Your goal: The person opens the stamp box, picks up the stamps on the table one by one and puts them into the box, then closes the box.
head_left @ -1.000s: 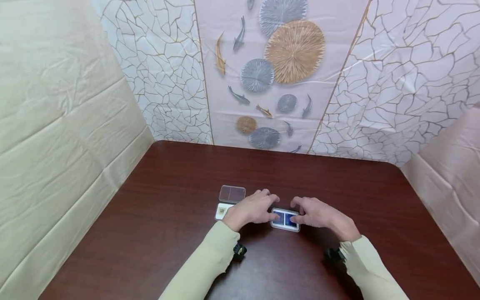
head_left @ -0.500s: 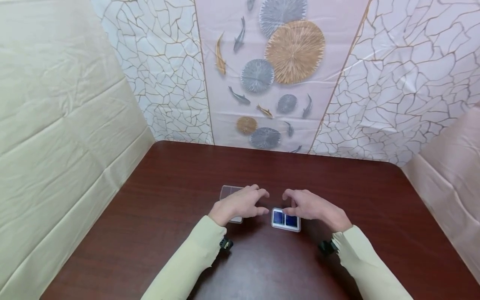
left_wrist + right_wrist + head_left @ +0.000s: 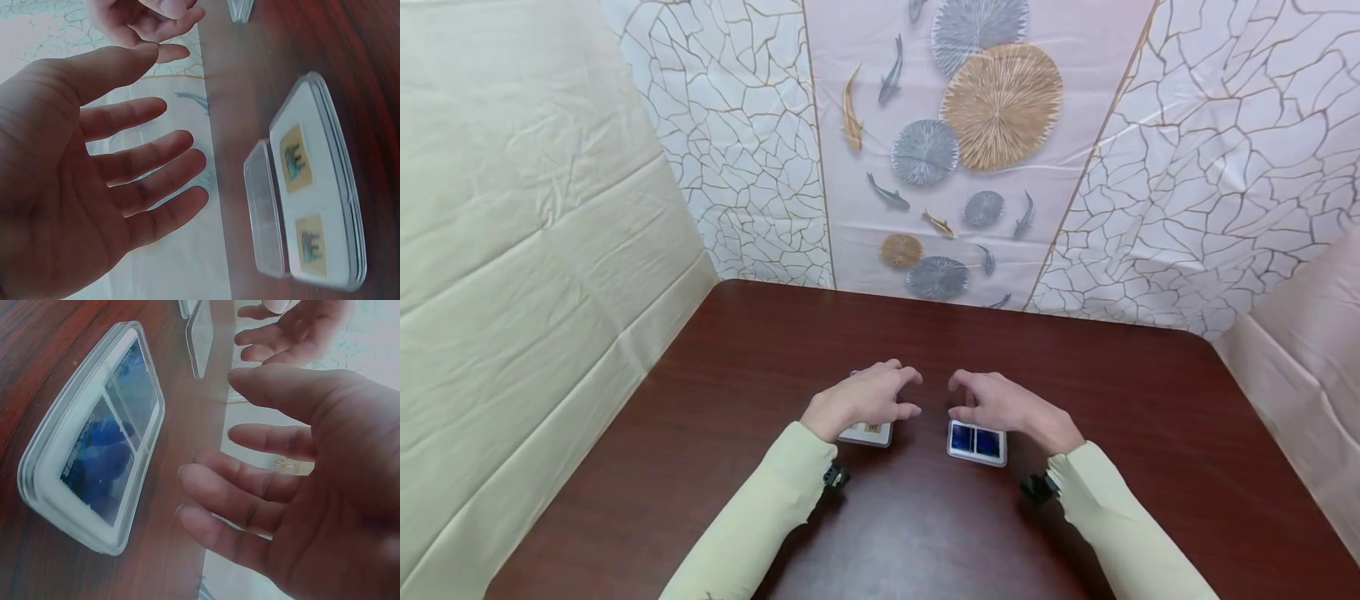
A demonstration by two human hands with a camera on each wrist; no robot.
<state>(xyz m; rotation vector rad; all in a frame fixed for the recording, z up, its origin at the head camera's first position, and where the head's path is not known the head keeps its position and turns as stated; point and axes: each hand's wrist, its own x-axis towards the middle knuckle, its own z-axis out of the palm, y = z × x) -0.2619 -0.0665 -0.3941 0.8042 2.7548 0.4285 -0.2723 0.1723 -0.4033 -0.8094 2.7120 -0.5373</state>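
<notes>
My left hand (image 3: 861,397) hovers with loosely bent, spread fingers over a flat clear case (image 3: 871,433), covering much of it in the head view. In the left wrist view that case holds a white insert (image 3: 334,206) with two tan stamp-like pictures of greenish vessels. A clear lid (image 3: 264,212) lies against its far side. My right hand (image 3: 1011,407), fingers also relaxed and apart, is above a second flat clear case (image 3: 977,444). Two dark blue stamps (image 3: 103,465) with perforated edges show in its white insert, under clear plastic. Both hands hold nothing.
Both cases lie side by side on the dark reddish-brown table (image 3: 880,517), with a gap between them. A patterned cloth (image 3: 850,208) hangs behind the far table edge, and a cream cloth (image 3: 535,250) on the left. Each wrist carries a small black camera (image 3: 836,476).
Both hands have drawn back from the right case, where the thumbs overlapped it, and moved left. My left hand now overlaps the left case and its lid. The cases stay on the table.
</notes>
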